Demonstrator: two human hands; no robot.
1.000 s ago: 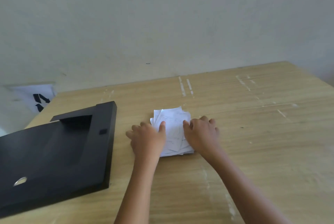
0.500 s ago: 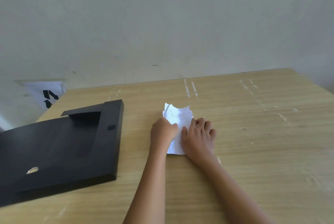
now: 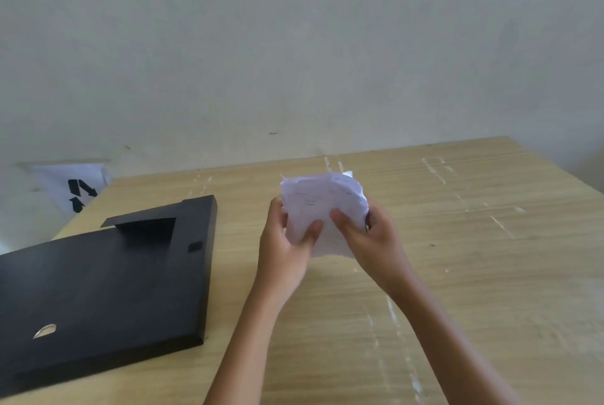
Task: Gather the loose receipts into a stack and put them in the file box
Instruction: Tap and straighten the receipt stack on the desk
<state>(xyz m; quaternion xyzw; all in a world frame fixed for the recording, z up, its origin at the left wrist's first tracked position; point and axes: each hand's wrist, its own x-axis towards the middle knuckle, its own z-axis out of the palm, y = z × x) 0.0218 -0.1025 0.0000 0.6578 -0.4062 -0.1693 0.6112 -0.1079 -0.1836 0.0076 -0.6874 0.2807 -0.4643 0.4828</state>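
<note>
Scuffed wooden table [image 3: 474, 274] against plain pale wall [image 3: 294, 45].

One black file box [image 3: 108, 287], lying flat on one wooden bench [image 3: 474, 274]. One bundle of white receipts [image 3: 318, 205]; sheet count indiscernible. Two hands: left hand [image 3: 286, 251], right hand [image 3: 372, 241]. One white sheet with black arrows [image 3: 73, 188].

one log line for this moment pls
phase: receipts gathered | both hands: left and right holding receipt stack above table | file box: closed, left of hands
</note>
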